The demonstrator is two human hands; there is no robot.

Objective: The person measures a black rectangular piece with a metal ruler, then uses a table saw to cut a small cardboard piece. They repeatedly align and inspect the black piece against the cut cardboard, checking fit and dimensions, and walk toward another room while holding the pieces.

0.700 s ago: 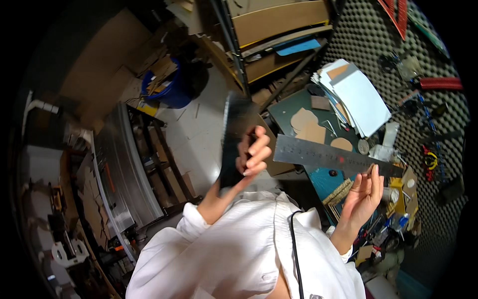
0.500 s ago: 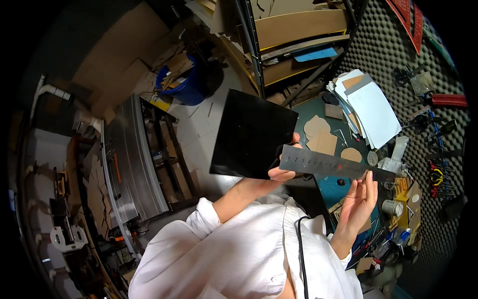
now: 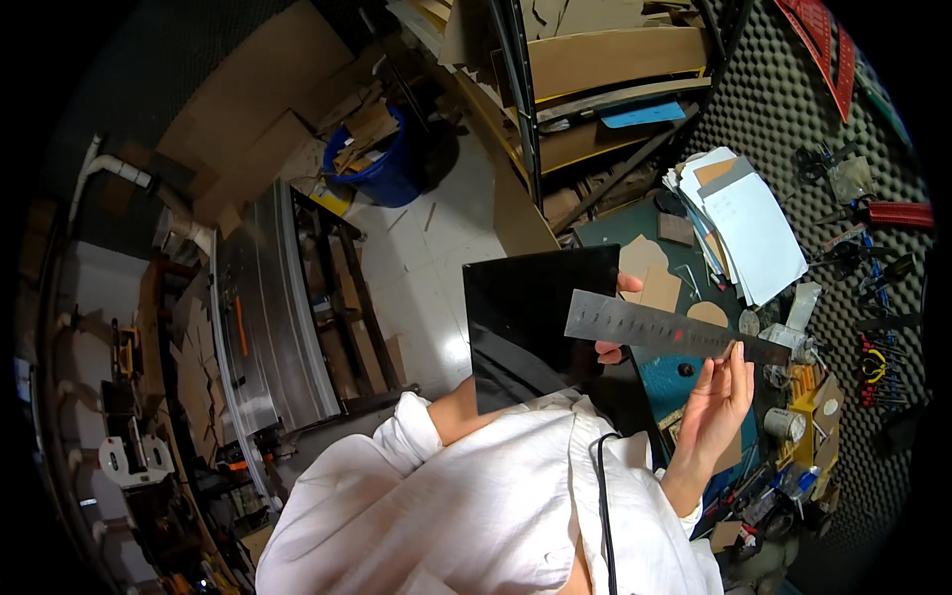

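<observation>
Two grips (image 3: 719,402) (image 3: 629,283) hold a panel (image 3: 531,337) and ruler (image 3: 635,327)

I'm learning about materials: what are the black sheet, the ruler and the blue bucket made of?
Black sheet: plastic or glass, perhaps; glossy, with faint reflections. Ruler: likely metal; satiny grey with soft sheen. Blue bucket: probably plastic; smooth, evenly coloured.

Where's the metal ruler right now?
In the head view, the ruler is right of centre, pinched in the right hand, its left end overlapping the right edge of the black panel.
</observation>
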